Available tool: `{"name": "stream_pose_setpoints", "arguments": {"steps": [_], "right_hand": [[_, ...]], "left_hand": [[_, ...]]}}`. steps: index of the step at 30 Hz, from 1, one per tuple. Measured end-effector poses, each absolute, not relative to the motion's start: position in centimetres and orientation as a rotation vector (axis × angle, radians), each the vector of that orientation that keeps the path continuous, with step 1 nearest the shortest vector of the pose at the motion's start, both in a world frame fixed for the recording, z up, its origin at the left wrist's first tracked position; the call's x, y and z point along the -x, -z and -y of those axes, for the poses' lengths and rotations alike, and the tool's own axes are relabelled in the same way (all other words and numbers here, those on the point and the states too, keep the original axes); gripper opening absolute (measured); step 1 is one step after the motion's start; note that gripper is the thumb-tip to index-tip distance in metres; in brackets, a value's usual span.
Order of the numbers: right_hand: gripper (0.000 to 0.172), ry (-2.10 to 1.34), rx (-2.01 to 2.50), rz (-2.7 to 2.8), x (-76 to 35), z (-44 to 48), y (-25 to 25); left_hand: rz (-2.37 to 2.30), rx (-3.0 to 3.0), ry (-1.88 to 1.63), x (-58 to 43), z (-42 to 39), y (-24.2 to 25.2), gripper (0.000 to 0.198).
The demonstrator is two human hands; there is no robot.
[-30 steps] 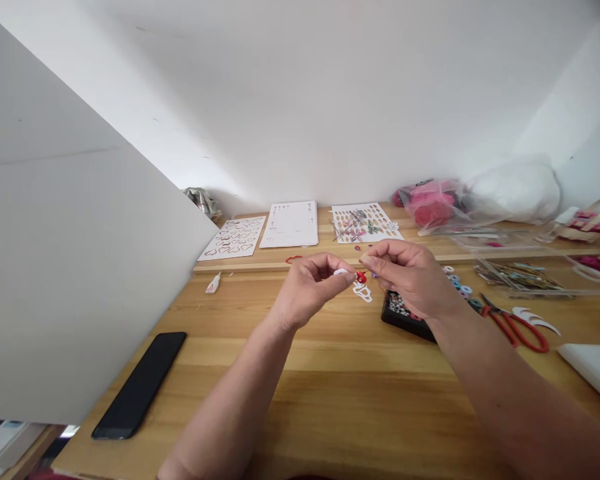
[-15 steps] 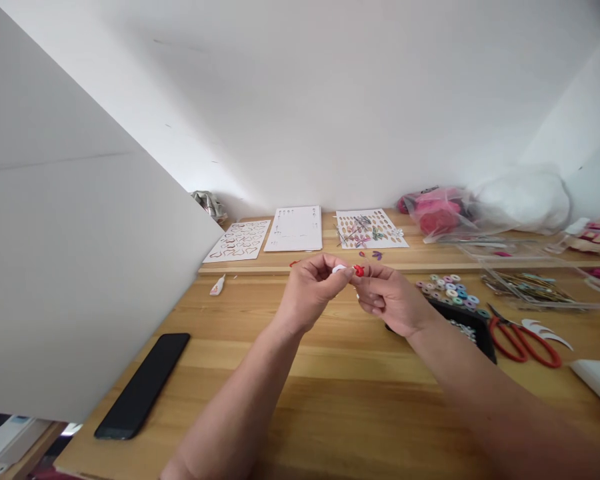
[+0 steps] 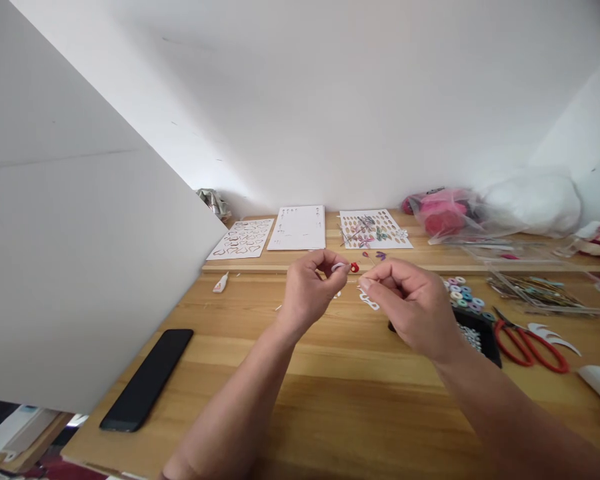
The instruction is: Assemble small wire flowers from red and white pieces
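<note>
My left hand (image 3: pixel 307 290) is raised over the wooden table (image 3: pixel 330 373), its thumb and fingers pinched on a small white and red paper piece (image 3: pixel 347 267). My right hand (image 3: pixel 411 303) hovers just right of it, fingers curled and pinched together; what they hold, if anything, is too small to make out. A white paper cut-out (image 3: pixel 369 301) lies on the table between and below the hands.
A black phone (image 3: pixel 147 379) lies front left beside a large white board (image 3: pixel 75 267). Three pattern sheets (image 3: pixel 297 229) lie at the back. Right of my hands are a black tray (image 3: pixel 475 333), several coloured paper coils (image 3: pixel 461 293), red scissors (image 3: pixel 530 337), clear boxes (image 3: pixel 535 280) and plastic bags (image 3: pixel 445 210).
My right hand has drawn away to the right from the left hand's piece, uncovering the white cut-out on the table. The left hand stayed pinched on its piece.
</note>
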State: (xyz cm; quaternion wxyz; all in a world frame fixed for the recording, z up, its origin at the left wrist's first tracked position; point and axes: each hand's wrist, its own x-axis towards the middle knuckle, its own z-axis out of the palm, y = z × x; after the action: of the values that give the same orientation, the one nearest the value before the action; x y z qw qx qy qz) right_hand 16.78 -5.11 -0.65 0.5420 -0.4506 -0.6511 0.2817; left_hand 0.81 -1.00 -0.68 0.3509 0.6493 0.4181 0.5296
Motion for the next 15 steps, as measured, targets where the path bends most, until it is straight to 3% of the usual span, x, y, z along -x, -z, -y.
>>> {"name": "stream_pose_setpoints", "arguments": {"steps": [8, 15], "right_hand": [[0.010, -0.365, 1.100, 1.552, -18.6, 4.0, 0.2], [0.013, -0.378, 1.132, 1.562, -18.8, 3.4, 0.3]], "left_hand": [[-0.967, -1.699, -1.206, -0.7, 1.2, 0.9, 0.017], [-0.919, -1.712, -1.107, -0.6, 1.3, 0.9, 0.019]]}}
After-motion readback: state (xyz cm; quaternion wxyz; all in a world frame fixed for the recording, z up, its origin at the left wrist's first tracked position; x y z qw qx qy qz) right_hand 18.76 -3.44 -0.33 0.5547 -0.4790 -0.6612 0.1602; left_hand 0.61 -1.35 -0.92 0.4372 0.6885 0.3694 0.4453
